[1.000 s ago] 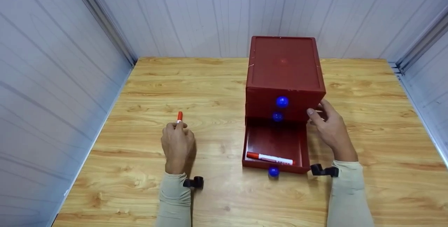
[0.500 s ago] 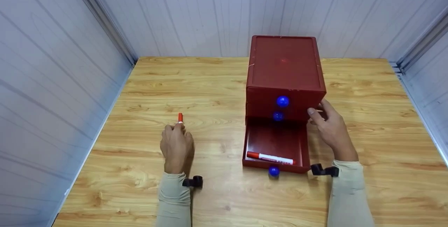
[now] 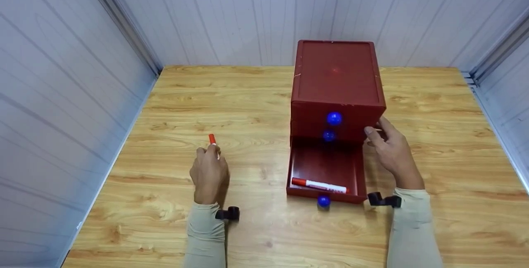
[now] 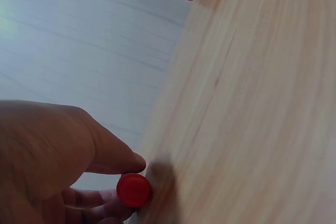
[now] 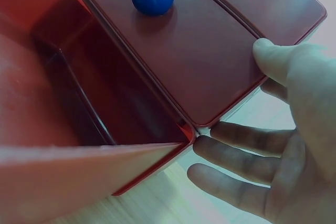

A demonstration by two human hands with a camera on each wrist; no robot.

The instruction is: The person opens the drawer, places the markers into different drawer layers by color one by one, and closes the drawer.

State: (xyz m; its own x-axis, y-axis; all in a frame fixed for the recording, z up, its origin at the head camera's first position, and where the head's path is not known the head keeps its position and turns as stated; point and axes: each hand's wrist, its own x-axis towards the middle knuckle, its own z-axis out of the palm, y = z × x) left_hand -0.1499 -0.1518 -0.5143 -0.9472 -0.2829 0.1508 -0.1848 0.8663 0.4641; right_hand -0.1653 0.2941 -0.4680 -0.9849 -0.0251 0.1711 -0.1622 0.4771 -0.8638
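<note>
My left hand (image 3: 209, 175) pinches a red-capped marker (image 3: 212, 139) above the left part of the table. In the left wrist view the round red end of that marker (image 4: 134, 190) shows between thumb and fingers. My right hand (image 3: 392, 152) is at the right side of a dark red drawer cabinet (image 3: 339, 74). Its thumb touches a drawer front near the edge, while the fairly straight fingers lie along the side. The bottom drawer (image 3: 326, 162) is pulled out. A white marker with a red cap (image 3: 320, 185) lies in it near the front wall.
Blue ball knobs stick out from the drawer fronts, such as the top knob (image 3: 334, 118) and the bottom knob (image 3: 324, 201). The wooden table (image 3: 256, 226) runs back to a pale panelled wall (image 3: 231, 20), with similar walls on both sides.
The marker in my left hand has tilted slightly to the left, and more of its white barrel shows beside the fingers. My right hand, the cabinet and the drawer stay in place.
</note>
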